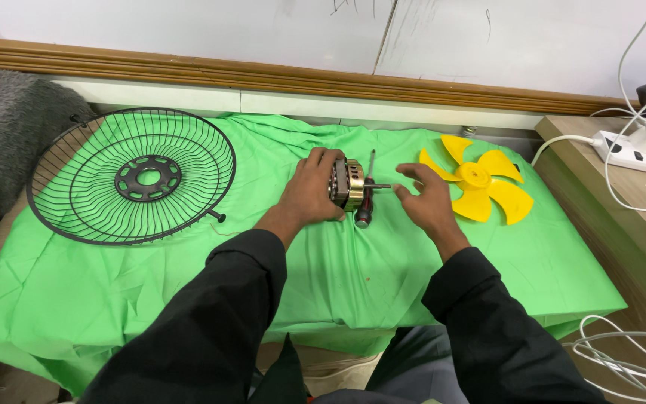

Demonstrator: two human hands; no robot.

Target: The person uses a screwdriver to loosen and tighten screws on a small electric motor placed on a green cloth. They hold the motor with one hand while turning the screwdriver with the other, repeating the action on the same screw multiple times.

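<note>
**benchfan:** so where's this at? looks like the left hand (pixel 309 191) is wrapped around the fan motor (pixel 348 184), pinning it on its side in the middle of the green cloth (pixel 114 292); the shaft (pixel 377 185) sticks out to the right

**coilguy:** yep; right hand (pixel 426 200) is loose, fingers spread, gripping nothing, thumb and forefinger just off the shaft tip; I'd judge it's the handle-the-shaft stage, motor bare and out of its housing

**benchfan:** what does the next move need?

**coilguy:** my guess: keep the motor body steady and pinch that thin shaft squarely; it's small and smooth

**benchfan:** motor itself?

**coilguy:** stubby, brassy metal casing with dark gaps; a screwdriver (pixel 366 202) lies just beside it, dark handle toward the person; yellow blade (pixel 480 183) sits off right, black wire grille (pixel 132 176) well apart on the left
</note>
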